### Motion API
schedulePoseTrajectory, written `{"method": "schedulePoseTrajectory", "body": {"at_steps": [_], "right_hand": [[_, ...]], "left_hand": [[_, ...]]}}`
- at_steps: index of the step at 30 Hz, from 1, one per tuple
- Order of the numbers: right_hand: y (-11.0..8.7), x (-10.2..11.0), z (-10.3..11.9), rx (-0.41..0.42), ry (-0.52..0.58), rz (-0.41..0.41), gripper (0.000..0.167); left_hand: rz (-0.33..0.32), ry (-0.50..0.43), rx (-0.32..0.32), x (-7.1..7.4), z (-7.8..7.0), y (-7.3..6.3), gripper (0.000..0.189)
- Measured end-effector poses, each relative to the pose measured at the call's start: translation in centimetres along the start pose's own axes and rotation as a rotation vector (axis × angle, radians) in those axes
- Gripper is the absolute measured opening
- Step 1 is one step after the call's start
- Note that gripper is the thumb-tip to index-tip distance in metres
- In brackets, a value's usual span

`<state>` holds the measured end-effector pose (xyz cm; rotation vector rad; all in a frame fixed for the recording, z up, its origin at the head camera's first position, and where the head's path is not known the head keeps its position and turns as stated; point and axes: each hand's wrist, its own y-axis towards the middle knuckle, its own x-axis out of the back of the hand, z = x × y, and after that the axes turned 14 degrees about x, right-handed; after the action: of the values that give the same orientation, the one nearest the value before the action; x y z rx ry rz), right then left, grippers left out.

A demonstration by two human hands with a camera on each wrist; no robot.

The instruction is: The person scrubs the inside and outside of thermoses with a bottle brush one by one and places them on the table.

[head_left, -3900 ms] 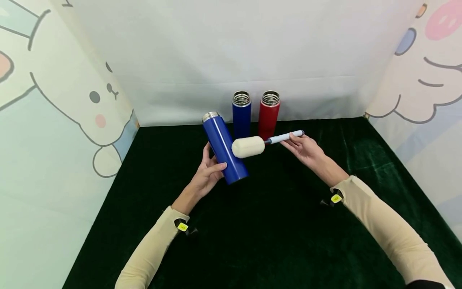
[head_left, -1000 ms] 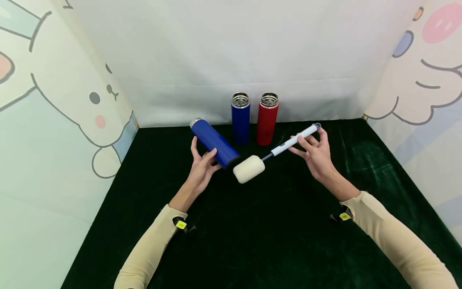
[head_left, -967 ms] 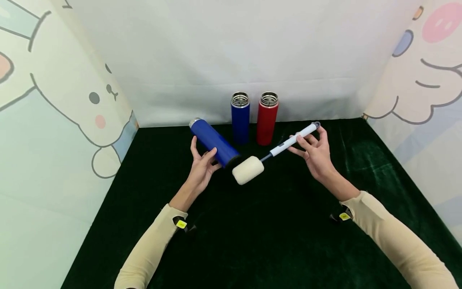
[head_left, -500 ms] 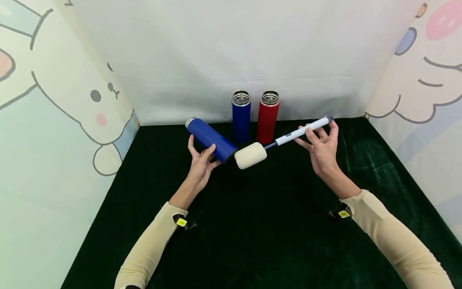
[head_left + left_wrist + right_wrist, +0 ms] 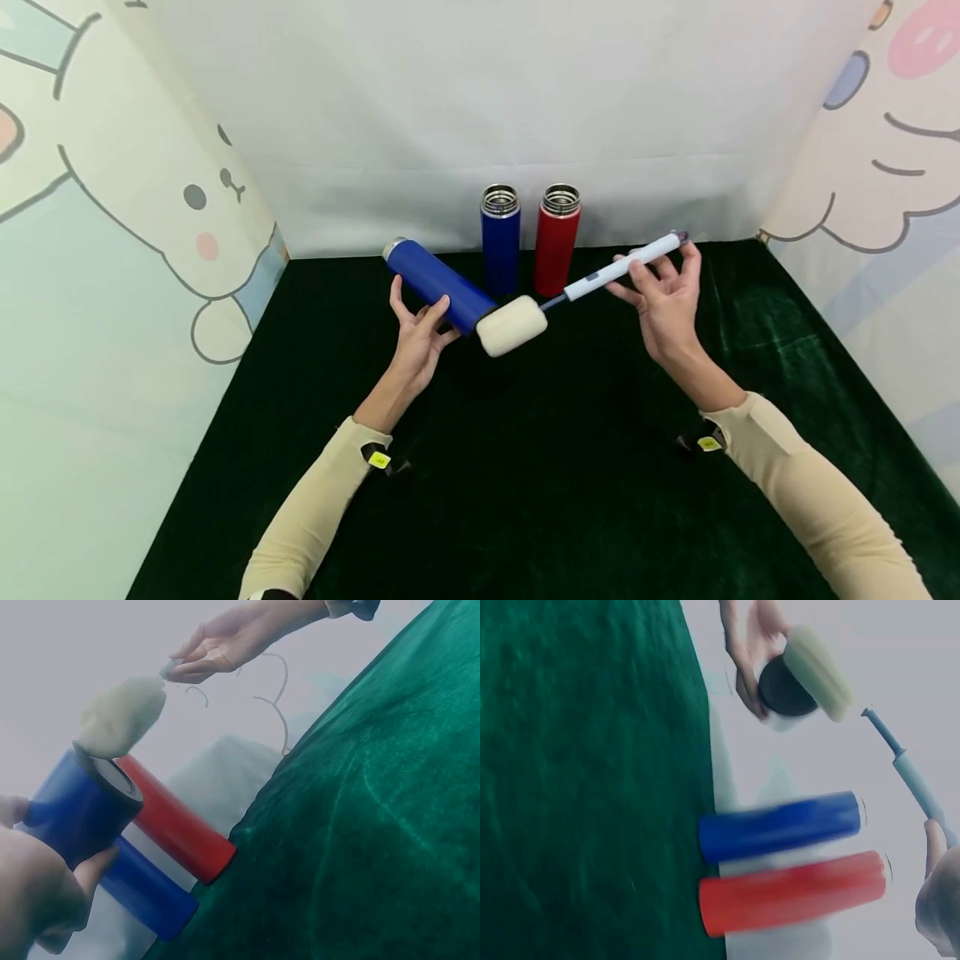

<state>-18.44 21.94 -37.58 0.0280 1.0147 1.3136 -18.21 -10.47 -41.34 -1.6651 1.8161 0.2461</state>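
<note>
Left hand: the left hand [image 5: 420, 346] holds the tilted blue bottle [image 5: 441, 285], its fingers wrapped about the lower part of the body.
Tilted blue bottle: off the worktop [image 5: 555, 467], left of the middle and toward the far edge; its silver rim [image 5: 393, 247] points to the far left corner, its dark base [image 5: 784, 691] toward the middle.
Right hand: the right hand [image 5: 667, 308] grasps the brush [image 5: 596, 281], fingers pinching the pale handle on its upper half.
Brush: slanted above the worktop, handle end toward the far right corner, cream sponge head [image 5: 512, 327] down and left.
Sponge and base: the sponge overlaps the base of the tilted bottle in all three views; how firmly they meet, I cannot tell.
Upright blue bottle: the upright blue bottle [image 5: 501, 250] stands near the middle of the far edge, mouth up and uncapped.
Red bottle: the red bottle [image 5: 557, 250] stands upright just right of it, also uncapped.
Worktop: covered in dark green cloth, with a white backdrop [image 5: 360, 100] along the far edge and cartoon panels [image 5: 112, 275] along both sides.
Sleeves: cream sleeves [image 5: 318, 508] reach in from the near edge.
</note>
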Motion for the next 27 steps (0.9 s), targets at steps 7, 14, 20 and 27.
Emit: {"method": "schedulePoseTrajectory", "body": {"at_steps": [7,14,20,27], "right_hand": [[-0.2,1.1,-0.4,-0.036,-0.058,-0.031,0.056],[-1.3,0.4,-0.7,-0.068,-0.079,0.046,0.057],[-0.8,1.0,-0.1,-0.096,-0.058,-0.05,0.054],[-2.2,1.6,-0.9,-0.278,-0.124,-0.056,0.052]], "left_hand": [[0.015,0.016,-0.016,0.1,0.0,-0.2,0.093],[0.005,0.076,-0.05,-0.1,0.1,-0.1,0.095],[0.007,0.098,-0.068,0.4,0.1,-0.3,0.095],[0.043,0.177,-0.111,0.2,0.3,-0.3,0.099]]}}
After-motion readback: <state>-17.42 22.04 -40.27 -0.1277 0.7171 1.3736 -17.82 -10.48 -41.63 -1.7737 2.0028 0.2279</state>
